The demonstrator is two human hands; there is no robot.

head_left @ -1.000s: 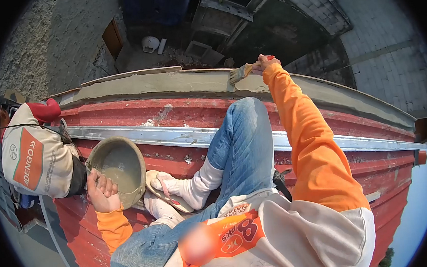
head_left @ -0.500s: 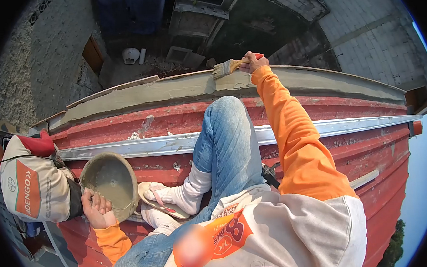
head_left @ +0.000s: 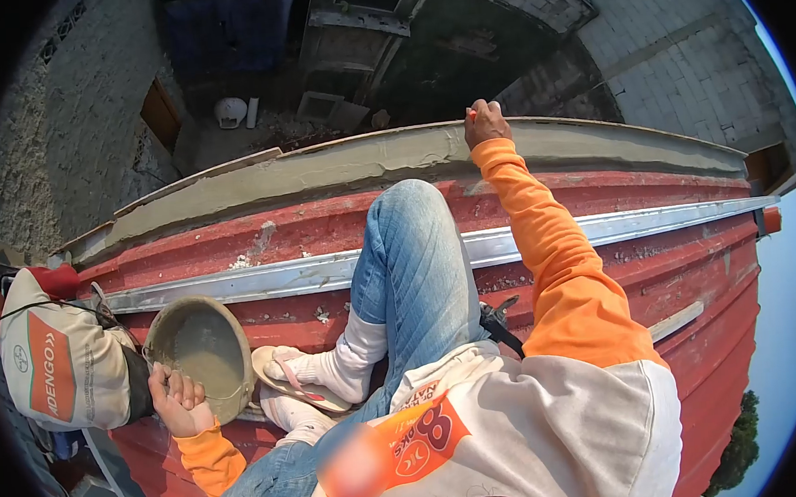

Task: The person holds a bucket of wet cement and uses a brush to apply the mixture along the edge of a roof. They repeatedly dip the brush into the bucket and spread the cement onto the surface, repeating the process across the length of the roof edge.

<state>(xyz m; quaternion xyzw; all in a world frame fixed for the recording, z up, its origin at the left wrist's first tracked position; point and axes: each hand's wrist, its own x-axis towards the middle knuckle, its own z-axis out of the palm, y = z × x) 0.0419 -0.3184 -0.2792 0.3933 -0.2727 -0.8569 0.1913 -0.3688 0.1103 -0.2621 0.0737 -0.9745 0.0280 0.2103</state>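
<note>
My right hand [head_left: 485, 125] is closed at the far end of the outstretched arm, over the top of the grey mortar ledge [head_left: 356, 163]. A small red bit of the paintbrush [head_left: 470, 114] shows at its fingers; the bristles are hidden. Wet-looking mortar coats the ledge beside that hand. On the left, a round bucket [head_left: 232, 336] with grey slurry inside stands tilted on the red roof. My left hand [head_left: 180, 403] has its fingers curled at the bucket's near rim; whether they grip the rim or a handle is hard to see.
A long metal channel [head_left: 317, 272] runs across the red corrugated roof [head_left: 601, 295] beneath my bent knee. Another person's printed shirt [head_left: 77, 359] shows close by at the left. Beyond the ledge the ground drops to a yard with a white rounded object [head_left: 230, 112].
My right hand has moved slightly right and turned, so the brush's bristles and wooden handle, seen before against the ledge, are now hidden. My left hand stays at the bucket.
</note>
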